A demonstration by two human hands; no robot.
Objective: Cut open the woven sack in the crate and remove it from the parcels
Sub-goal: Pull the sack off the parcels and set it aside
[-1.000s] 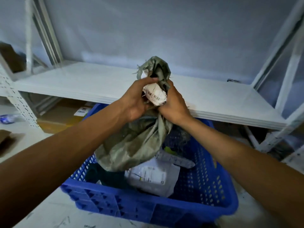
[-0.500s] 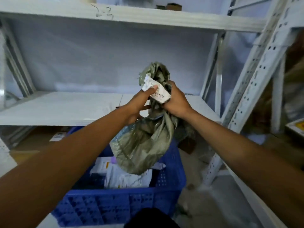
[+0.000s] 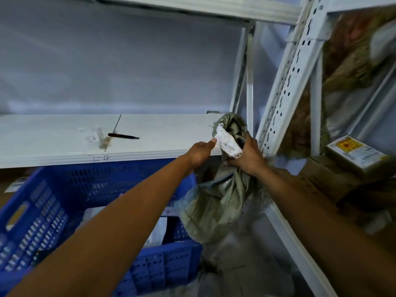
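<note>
The grey-green woven sack [image 3: 216, 209] hangs limp to the right of the blue plastic crate [image 3: 42, 213], outside its rim. My right hand [image 3: 246, 157] grips the bunched neck of the sack. My left hand [image 3: 200, 152] pinches the edge of a white barcode label [image 3: 228, 143] stuck near the sack's top. White parcels [image 3: 157, 231] lie inside the crate, mostly hidden by my left forearm.
A white metal shelf [image 3: 150, 133] runs behind the crate, with a dark-handled knife [image 3: 123, 136] lying on it. A perforated white upright [image 3: 285, 86] stands right of my hands. Cardboard boxes [image 3: 357, 155] sit at the far right, and more sacking lies on the floor below.
The sack has moved right, from above the crate to beside it. My view has swung right and up. My left hand has shifted from the sack onto the label's edge.
</note>
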